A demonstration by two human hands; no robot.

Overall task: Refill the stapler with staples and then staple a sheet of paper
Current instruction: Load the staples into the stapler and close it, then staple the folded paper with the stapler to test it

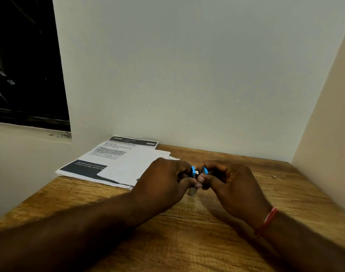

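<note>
A small blue stapler [198, 171] is held between both hands just above the wooden table [187, 242]. Only its blue ends and a metal part at the bottom [193, 191] show; the rest is hidden by fingers. My left hand [163, 179] grips its left side. Closed around its right side is my right hand [232, 183], thumbs meeting in the middle. A stack of paper sheets [116, 161] lies on the table to the left of my hands, with a blank white sheet on top of printed ones. I cannot make out any staples.
A pale wall [187, 75] stands close behind the table and another wall [334, 144] closes the right side. A dark window [24, 65] is at the upper left. A tiny pale scrap [274, 176] lies on the table at right. A red band circles my right wrist.
</note>
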